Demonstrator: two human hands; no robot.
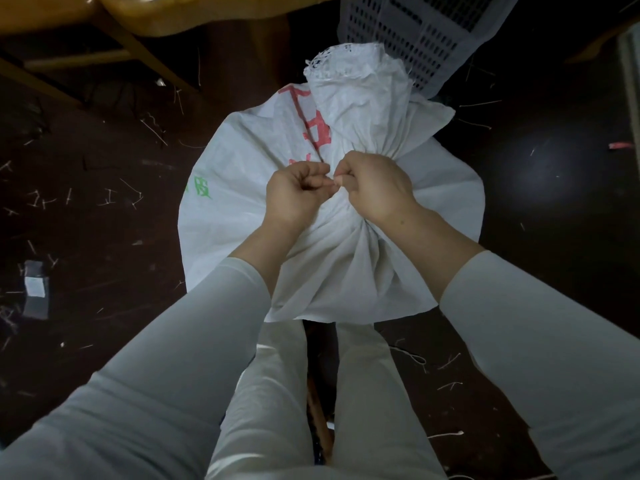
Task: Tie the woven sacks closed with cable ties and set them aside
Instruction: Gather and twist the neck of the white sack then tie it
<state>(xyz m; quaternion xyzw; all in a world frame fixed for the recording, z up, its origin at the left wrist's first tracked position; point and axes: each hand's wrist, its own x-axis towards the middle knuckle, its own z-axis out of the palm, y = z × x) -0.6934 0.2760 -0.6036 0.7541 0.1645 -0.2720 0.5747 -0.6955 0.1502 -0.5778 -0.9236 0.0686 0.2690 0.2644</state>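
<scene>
A full white woven sack [242,188] with red and green print stands on the dark floor in front of my legs. Its top is gathered into a neck, and the loose mouth [356,84] sticks up beyond it. My left hand [294,192] and my right hand [377,185] sit side by side at the gathered neck, both with fingers closed and fingertips pinched together where they meet. A thin pale cable tie seems to be pinched between them, but it is mostly hidden by my fingers.
A wooden chair [145,15] stands at the back left. A white perforated plastic crate [433,29] sits behind the sack. Several cut tie ends litter the floor [104,202]. A small dark packet [34,289] lies at the left.
</scene>
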